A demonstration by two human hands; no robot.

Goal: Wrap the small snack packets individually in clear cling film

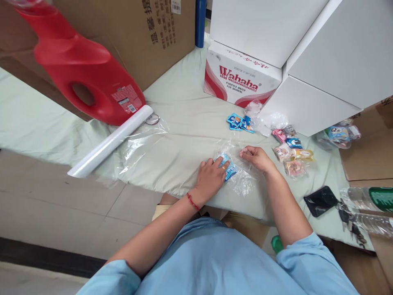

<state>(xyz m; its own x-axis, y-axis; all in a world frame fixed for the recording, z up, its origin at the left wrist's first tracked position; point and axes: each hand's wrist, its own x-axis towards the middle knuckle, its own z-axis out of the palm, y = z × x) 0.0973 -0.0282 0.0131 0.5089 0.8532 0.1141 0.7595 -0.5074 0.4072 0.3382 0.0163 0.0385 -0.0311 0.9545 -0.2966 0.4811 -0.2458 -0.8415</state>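
A blue packet (231, 172) lies on clear plastic film (244, 180) near the front edge of the cloth-covered table. My left hand (211, 176) rests on the packet's left part with its fingers spread, covering some of it. To the right, my right hand (256, 157) has its thumb and fingertips pinched together at the edge of the thin film. Beyond both hands sit several small blue packets (236, 121) beside crumpled clear plastic (270, 122).
Small wrapped snacks (294, 166) lie right of my right hand. Farther right are a black pouch (320, 200), keys and plastic bottles (365, 198). A film roll (110, 143) and red jug (89, 78) stand left. Boxes, including a Wahaha carton (236, 78), line the back.
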